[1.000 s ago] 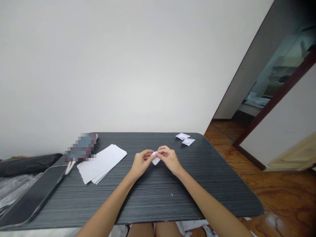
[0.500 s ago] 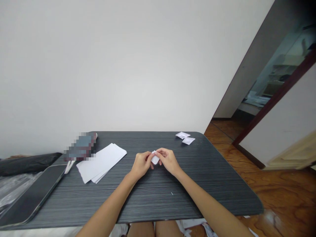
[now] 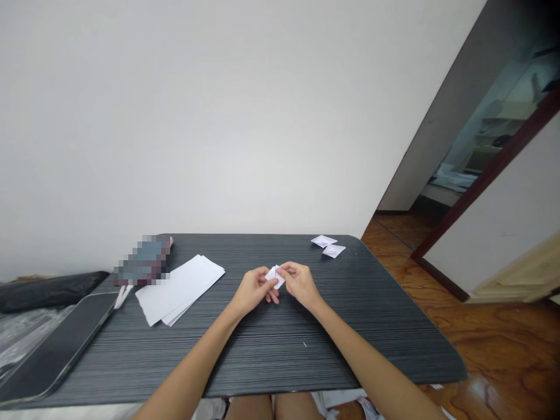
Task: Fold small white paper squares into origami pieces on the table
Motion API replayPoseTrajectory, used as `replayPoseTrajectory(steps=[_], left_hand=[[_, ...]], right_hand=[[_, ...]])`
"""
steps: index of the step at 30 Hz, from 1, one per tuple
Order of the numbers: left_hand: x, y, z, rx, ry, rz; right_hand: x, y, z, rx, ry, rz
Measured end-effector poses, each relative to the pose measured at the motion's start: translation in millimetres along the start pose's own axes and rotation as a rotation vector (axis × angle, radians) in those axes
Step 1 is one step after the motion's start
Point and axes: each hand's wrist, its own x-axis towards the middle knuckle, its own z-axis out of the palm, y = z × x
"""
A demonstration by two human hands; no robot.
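Note:
A small folded white paper [image 3: 275,274] is held above the middle of the dark table [image 3: 245,361]. My left hand [image 3: 254,288] pinches it from the left, thumb on its lower face. From the right, my right hand [image 3: 299,282] pinches its upper right edge between thumb and fingers. The paper looks roughly square, with a crease or flap near its top; finer folds are too small to make out. Two folded white paper pieces, one [image 3: 324,241] behind the other [image 3: 333,251], lie at the table's far right.
Left of my hands lies a stack of white paper sheets [image 3: 184,289]. Behind it is a blurred-out object [image 3: 146,259] with white cable ends. A black tablet-like slab [image 3: 61,344] rests at the left edge. A tiny white scrap [image 3: 305,344] lies near the front.
My left thumb has shifted down across the folded paper, and more of the paper's face now shows. Both hands remain in nearly the same place; the other objects have not moved.

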Motion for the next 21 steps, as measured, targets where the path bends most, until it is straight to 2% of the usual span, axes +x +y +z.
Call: replayPoseTrajectory(steps=[4, 7, 13, 21], left_hand=[[-2.4, 7.4, -5.4, 0.32, 0.182, 0.178], [-3.8, 11.0, -6.1, 0.468, 0.228, 0.27], [-4.2, 8.1, -6.5, 0.52, 0.211, 0.299], [-4.1, 5.9, -8.2, 0.478, 0.222, 0.277]], right_hand=[[0.8, 3.4, -2.5, -0.087, -0.056, -0.1], [-1.2, 0.8, -3.9, -0.159, -0.069, -0.159], [-2.3, -8.1, -9.6, -0.259, -0.091, -0.284], [2.8, 1.1, -10.1, -0.118, -0.024, -0.227]])
